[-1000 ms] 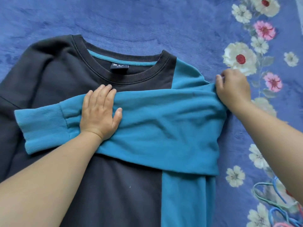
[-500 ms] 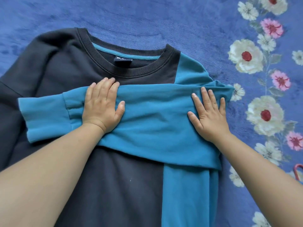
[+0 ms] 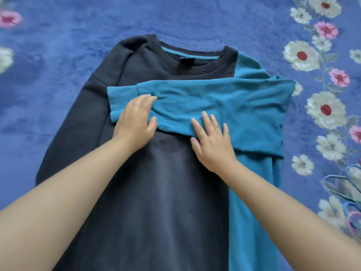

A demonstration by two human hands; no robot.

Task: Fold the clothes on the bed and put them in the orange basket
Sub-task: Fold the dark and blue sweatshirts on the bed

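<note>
The dark-and-teal sweatshirt lies flat through the middle of the frame on the blue flowered bedspread, its teal sleeve folded across the chest. The right hand, half a second ago pressing near the sleeve's right shoulder, has slid in to the sleeve's lower edge, fingers straight and flat, while the left hand still presses open-palmed beside the cuff. That sleeve looks smoothed; the dark sleeve at left remains unfolded, and no orange basket shows.

A home bedroom: flowered blue bedspread, hangers alongside.
</note>
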